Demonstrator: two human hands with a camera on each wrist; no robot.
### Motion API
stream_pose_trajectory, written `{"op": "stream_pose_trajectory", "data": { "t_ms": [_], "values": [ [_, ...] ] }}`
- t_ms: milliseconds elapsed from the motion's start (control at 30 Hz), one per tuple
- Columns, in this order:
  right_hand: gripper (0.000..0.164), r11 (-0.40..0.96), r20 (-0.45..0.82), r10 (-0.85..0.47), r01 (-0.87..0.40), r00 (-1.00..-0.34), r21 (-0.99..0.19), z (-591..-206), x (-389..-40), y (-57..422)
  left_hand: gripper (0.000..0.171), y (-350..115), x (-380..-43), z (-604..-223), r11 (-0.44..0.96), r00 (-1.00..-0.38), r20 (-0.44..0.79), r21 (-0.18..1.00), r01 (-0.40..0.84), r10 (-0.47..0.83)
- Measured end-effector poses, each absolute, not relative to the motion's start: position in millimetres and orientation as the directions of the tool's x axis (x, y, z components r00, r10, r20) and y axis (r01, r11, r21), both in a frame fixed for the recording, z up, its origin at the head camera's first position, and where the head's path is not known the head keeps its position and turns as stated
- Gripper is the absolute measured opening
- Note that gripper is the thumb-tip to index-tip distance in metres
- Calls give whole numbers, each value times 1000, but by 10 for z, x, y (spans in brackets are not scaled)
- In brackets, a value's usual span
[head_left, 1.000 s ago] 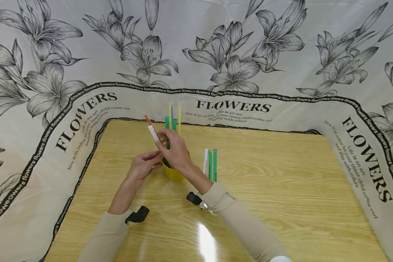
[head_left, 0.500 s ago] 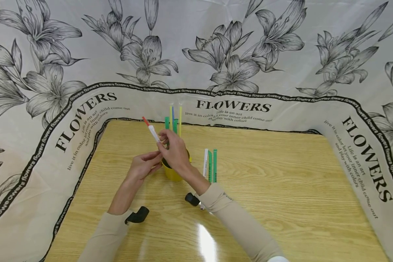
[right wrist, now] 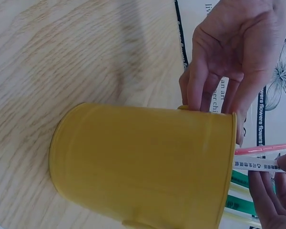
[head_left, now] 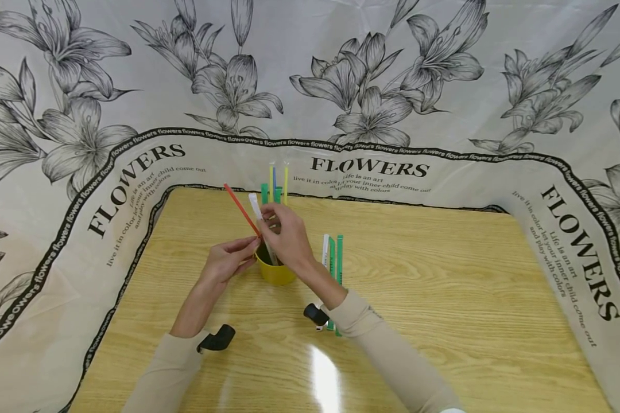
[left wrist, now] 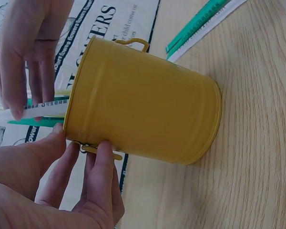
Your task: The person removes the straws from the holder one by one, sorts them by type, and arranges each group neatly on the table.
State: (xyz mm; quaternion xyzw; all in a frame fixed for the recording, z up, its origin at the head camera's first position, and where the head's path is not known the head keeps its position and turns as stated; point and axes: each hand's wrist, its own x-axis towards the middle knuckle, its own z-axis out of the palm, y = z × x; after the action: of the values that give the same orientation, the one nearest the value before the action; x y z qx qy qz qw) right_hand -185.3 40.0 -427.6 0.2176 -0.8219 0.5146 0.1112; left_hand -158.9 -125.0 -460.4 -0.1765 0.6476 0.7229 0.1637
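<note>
A yellow bucket (head_left: 279, 276) stands on the table with my left hand (head_left: 228, 261) at its left side. In the left wrist view, the thumb is on the rim and the fingers curl at the small side handle (left wrist: 102, 151), gripping the bucket. My right hand (head_left: 289, 236) is over the opening and pinches a white paper-wrapped straw (right wrist: 255, 164) with dark print. The straw's lower end is inside the bucket. A red straw (head_left: 240, 207) leans out over the left rim, close to my left thumb. Green wrapped straws (head_left: 264, 194) and yellow straws (head_left: 286, 183) rise behind my right hand, beside a blue straw (head_left: 274, 178).
White and green paper-wrapped straws (head_left: 339, 258) lie side by side on the wooden table (head_left: 444, 298), right of the bucket and partly under my right forearm. A flower-printed cloth (head_left: 367, 86) surrounds the table's back and sides.
The white wrapped straw has shifted right, away from the red straw, and down into the bucket with my right hand. More of the red straw shows now. My left hand stays put.
</note>
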Motion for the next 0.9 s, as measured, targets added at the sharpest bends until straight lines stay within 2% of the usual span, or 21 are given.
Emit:
{"op": "stream_pose_trajectory", "data": {
  "t_ms": [233, 633, 900],
  "values": [
    [16, 340, 429, -219, -481, -876, -808, -4216, -1885, 507, 40, -1246, -1591, -4603, -102, -883, -469, 878, -467, 1],
    [19, 261, 377, -134, -399, -917, -879, -4092, -1916, 693, 40, -1230, -1594, -4587, -107, -884, -467, 879, -465, 1],
    [23, 142, 367, -67, -373, -928, -917, -4022, -1961, 800, 40, -1234, -1591, -4590, -110, -885, -466, 879, -464, 5]
  ]
}}
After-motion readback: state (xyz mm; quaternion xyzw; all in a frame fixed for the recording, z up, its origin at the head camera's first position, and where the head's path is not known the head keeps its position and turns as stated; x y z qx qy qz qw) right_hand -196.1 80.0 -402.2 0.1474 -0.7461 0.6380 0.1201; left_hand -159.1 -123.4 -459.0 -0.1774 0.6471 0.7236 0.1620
